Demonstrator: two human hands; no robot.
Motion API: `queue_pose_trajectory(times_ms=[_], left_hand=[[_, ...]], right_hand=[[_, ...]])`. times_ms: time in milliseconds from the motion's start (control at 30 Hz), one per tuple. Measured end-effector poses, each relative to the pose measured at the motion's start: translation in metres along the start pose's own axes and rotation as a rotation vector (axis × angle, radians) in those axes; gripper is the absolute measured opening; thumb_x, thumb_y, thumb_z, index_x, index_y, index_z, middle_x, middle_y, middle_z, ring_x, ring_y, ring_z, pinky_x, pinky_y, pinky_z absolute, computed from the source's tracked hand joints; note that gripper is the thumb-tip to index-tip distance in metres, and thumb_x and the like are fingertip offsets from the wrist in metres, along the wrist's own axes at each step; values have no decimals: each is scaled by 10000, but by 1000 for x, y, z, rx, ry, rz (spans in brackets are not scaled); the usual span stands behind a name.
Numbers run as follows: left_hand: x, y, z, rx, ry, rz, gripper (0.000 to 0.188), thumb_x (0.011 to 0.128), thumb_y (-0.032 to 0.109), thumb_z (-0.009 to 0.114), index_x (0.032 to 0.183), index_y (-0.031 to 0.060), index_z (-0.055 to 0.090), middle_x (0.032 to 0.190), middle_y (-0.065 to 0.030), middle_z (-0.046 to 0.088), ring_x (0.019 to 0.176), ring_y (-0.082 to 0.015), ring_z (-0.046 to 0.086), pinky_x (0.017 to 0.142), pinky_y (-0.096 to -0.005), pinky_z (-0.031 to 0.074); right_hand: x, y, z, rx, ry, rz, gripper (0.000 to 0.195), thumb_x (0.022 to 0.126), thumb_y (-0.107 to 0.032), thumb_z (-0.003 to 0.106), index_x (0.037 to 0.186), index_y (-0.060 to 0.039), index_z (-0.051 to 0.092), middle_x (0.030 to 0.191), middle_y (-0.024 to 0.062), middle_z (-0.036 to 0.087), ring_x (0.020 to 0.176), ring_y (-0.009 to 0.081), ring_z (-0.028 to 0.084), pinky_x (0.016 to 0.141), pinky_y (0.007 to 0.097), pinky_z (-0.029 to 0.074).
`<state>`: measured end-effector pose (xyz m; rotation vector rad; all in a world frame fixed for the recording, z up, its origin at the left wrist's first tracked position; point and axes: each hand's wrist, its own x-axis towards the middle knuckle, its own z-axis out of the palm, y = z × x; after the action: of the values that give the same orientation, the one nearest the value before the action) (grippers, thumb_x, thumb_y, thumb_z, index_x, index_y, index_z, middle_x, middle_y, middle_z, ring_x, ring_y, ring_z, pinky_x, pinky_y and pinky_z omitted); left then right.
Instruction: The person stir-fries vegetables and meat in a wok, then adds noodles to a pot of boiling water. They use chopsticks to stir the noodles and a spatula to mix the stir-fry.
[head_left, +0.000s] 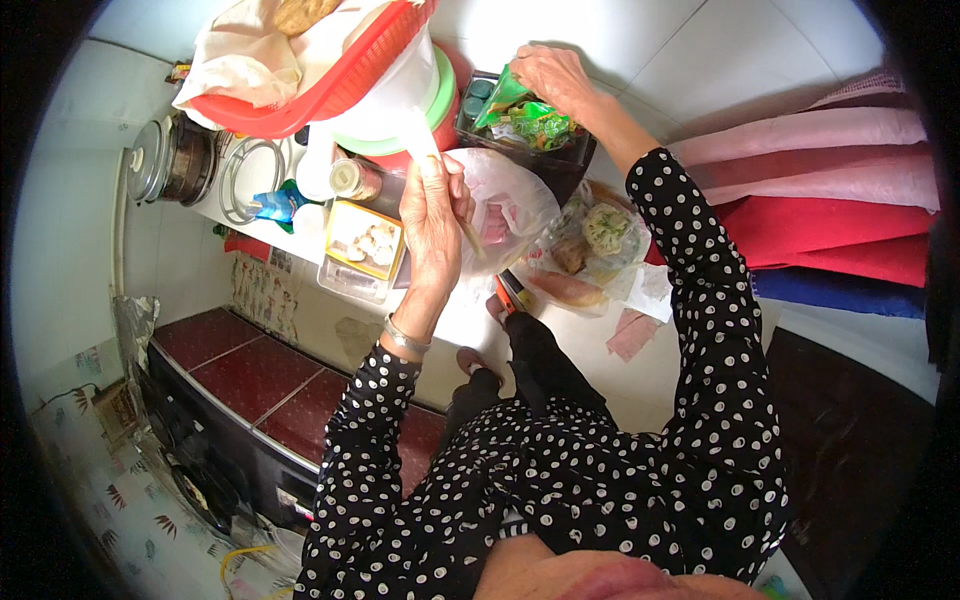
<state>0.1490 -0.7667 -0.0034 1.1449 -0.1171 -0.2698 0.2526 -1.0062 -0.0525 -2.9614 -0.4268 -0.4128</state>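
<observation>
My left hand (435, 202) is raised over the shelf, thumb and fingers pinched on a pale, thin piece washed out by glare; what it is I cannot tell. A translucent plastic bag (499, 202) lies just right of it. My right hand (551, 79) grips the top of a green printed plastic bag (525, 120), which sits in a dark box (574, 154) beside jars with teal lids (478, 97). Left of my left hand are a yellow-rimmed container (365, 240) with whitish pieces inside and a small lidded jar (354, 178).
A red plastic basket (322, 97) with cloth stands upper left, near a lidded pot (165, 161) and wire rings (251, 180). Bagged cauliflower (606, 229) is right of centre. Folded cloths (825, 217) hang at right. A stove (195, 450) is lower left.
</observation>
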Motion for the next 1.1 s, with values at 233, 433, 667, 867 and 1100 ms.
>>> queue_pose_trajectory(times_ms=[233,433,667,867,1100], left_hand=[[9,-9,-13,4,-17,-124,263,1019,317,398,966,81,501,690,46,337,562,-52,276,509,-207,270],[22,-15,-16,-12,-75,-162,216,1013,284,429,963,84,495,729,39,357,597,-58,298,537,-205,284],[35,-24,-12,24,-16,-167,255,1018,316,403,926,91,483,679,46,339,525,-56,255,484,-219,266],[40,-27,-15,41,-32,-159,245,1019,304,402,925,93,484,688,40,352,529,-55,276,482,-220,280],[68,-39,-10,265,-25,-33,246,1024,276,386,921,82,497,728,7,539,574,-60,455,499,-211,368]], right_hand=[[7,6,13,-65,-76,-76,95,744,-54,572,762,-50,665,818,147,655,819,314,652,660,429,509],[2,7,16,-142,-95,-65,89,734,-31,575,747,-47,662,800,146,652,795,309,654,657,427,508],[4,7,18,-142,-103,-130,76,754,-66,573,782,-46,641,819,125,646,823,303,645,685,412,515],[8,5,1,-135,-96,-73,90,804,-107,534,783,-31,577,827,141,633,817,318,632,684,428,502],[8,11,-51,-111,4,32,138,881,-205,533,847,-72,540,749,150,620,727,360,606,640,442,470]])
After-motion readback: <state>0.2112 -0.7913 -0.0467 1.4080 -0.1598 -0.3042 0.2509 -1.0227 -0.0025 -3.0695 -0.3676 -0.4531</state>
